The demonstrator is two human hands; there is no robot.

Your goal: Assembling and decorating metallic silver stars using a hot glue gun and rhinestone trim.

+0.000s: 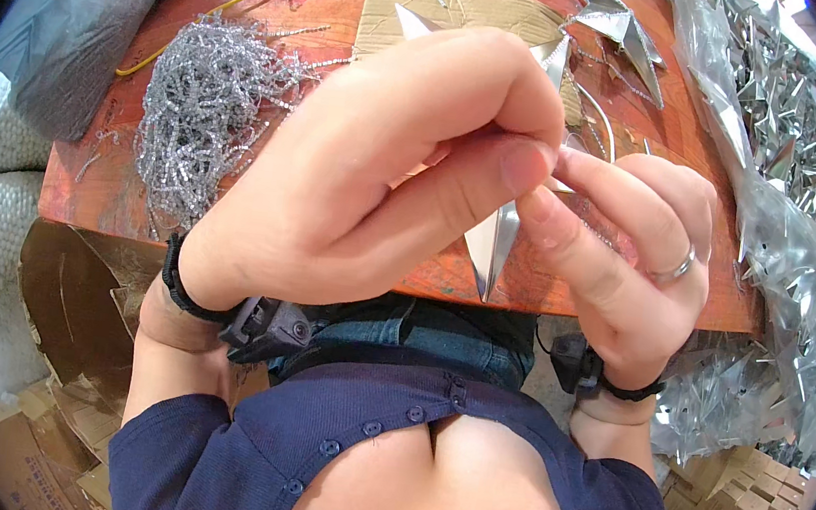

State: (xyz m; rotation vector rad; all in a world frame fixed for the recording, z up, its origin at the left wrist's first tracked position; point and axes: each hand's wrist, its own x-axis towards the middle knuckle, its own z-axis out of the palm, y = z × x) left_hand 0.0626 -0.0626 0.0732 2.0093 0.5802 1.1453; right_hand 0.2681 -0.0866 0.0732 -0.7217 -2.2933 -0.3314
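Observation:
My left hand (378, 161) is raised over the table with its thumb and forefinger pressed together. My right hand (633, 220), a ring on one finger, pinches with thumb and forefinger close beside those fingertips. Whatever lies between the fingers is hidden or too small to name. Below both hands a shiny silver star (491, 254) lies partly on a piece of brown cardboard (385, 16); my hands cover most of it, and one point sticks out toward me. Left of my left hand is a tangled heap of silver bead chain (200, 116).
Another silver star (620, 29) lies at the table's far right. A clear plastic bag with many silver stars (795, 128) lines the right edge. A grey plastic bag (81, 36) and a yellow cord (148, 61) are at left. The red wooden table (93, 194) ends near my waist.

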